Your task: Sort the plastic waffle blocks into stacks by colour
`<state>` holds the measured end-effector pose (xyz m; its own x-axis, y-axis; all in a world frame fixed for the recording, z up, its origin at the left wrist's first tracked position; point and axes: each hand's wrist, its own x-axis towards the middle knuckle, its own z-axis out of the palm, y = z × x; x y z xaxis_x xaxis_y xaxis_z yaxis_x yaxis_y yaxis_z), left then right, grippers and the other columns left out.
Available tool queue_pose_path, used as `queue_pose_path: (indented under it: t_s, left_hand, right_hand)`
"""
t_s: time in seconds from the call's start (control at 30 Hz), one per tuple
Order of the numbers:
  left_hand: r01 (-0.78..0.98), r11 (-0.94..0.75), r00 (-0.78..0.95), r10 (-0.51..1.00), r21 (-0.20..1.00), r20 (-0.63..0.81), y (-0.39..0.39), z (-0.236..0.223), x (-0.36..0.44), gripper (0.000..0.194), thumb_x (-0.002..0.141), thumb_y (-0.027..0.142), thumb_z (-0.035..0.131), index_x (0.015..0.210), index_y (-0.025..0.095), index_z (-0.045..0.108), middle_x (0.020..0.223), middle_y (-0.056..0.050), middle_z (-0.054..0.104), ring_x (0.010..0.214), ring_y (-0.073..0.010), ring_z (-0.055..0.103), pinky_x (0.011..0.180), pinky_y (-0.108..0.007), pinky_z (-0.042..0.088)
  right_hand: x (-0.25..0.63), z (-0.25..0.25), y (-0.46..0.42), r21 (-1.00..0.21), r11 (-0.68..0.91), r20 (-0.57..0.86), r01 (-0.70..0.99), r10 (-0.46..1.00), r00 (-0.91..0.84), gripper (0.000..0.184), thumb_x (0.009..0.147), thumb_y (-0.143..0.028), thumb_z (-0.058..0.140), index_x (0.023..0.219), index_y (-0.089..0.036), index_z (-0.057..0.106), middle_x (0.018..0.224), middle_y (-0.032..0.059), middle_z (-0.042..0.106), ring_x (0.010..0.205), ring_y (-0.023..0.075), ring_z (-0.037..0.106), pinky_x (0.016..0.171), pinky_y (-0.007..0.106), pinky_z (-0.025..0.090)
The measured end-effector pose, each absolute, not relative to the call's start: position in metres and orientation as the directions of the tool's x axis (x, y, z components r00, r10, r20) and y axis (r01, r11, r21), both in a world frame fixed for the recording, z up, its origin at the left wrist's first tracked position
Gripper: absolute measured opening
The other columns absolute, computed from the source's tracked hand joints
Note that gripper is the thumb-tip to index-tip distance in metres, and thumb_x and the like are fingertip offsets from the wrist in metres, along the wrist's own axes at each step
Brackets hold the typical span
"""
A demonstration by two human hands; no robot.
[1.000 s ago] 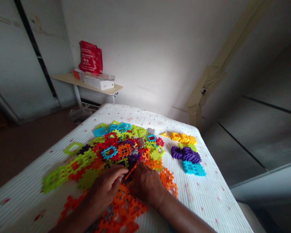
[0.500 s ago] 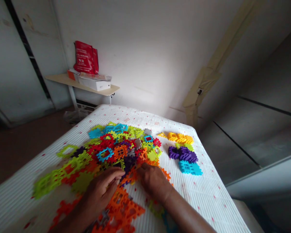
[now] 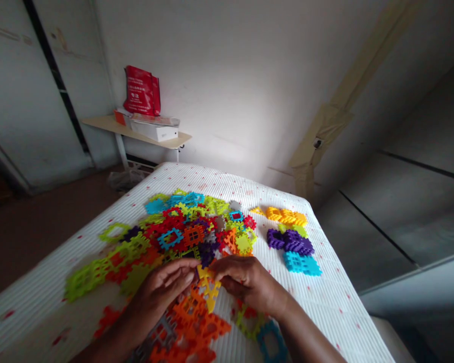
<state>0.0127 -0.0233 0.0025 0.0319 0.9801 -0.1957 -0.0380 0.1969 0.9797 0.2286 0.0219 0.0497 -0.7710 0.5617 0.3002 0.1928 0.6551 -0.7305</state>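
**Loose hold on the yellow piece [image 3: 210, 295]**

Your right hand [image 3: 247, 285] curls over its top, but you can't tell if it grips; your left hand [image 3: 161, 295] lies open just beside it. A weak hold could drop it onto the orange heap [image 3: 196, 322]. Unlike earlier, a blue frame [image 3: 271, 343] now lies below your right wrist.

A white ribbed mattress [image 3: 318, 312] holds a heap of interlocking plastic blocks [image 3: 189, 236] beside yellow blocks [image 3: 285, 216], purple blocks [image 3: 290, 243] and blue blocks [image 3: 301, 263].
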Motion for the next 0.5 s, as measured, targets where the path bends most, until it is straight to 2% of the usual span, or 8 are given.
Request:
queue_pose_path:
  t_s: [0.1,0.23,0.4,0.5]
  left_hand:
    - [-0.03,0.189,0.057,0.981,0.982,-0.187,-0.023,0.001,0.01,0.037,0.074,0.047,0.063,0.099,0.019,0.064,0.084,-0.002,0.069,0.08,-0.0171,0.063,0.069,-0.024,0.049]
    - [-0.008,0.193,0.054,0.98,0.981,-0.192,-0.022,-0.001,0.008,0.029,0.069,0.043,0.067,0.086,0.019,0.065,0.067,0.003,0.062,0.058,-0.0104,0.053,0.054,-0.019,0.042]
    - [-0.004,0.157,-0.004,0.988,0.988,-0.157,-0.023,0.001,0.012,0.024,0.067,0.04,0.068,0.075,0.019,0.061,0.055,0.007,0.051,0.049,-0.008,0.044,0.046,-0.017,0.036]
    - [0.032,0.098,-0.038,0.995,0.995,-0.096,-0.024,0.0,0.015,0.02,0.065,0.037,0.069,0.072,0.02,0.061,0.057,0.006,0.054,0.052,-0.0093,0.047,0.048,-0.017,0.039]
  right_hand:
    - [0.224,0.045,0.021,-0.717,0.677,0.307,0.167,0.522,-0.796,0.02,0.089,-0.01,0.049,0.098,-0.02,0.063,0.104,0.0035,0.066,0.099,0.0111,0.06,0.087,0.023,0.046]
    - [0.225,0.042,0.025,-0.693,0.696,0.331,0.188,0.539,-0.775,0.018,0.091,-0.016,0.049,0.097,-0.02,0.065,0.101,0.004,0.066,0.098,0.0118,0.06,0.086,0.023,0.046]
    - [0.221,0.048,0.024,-0.628,0.686,0.318,0.367,0.657,-0.683,0.018,0.089,-0.027,0.056,0.103,-0.02,0.065,0.102,0.0053,0.067,0.097,0.0157,0.06,0.085,0.026,0.046]
    - [0.212,0.051,0.017,-0.551,0.676,0.232,0.489,0.687,-0.689,0.037,0.081,-0.031,0.065,0.116,-0.019,0.06,0.108,0.0069,0.064,0.098,0.019,0.059,0.083,0.026,0.047]
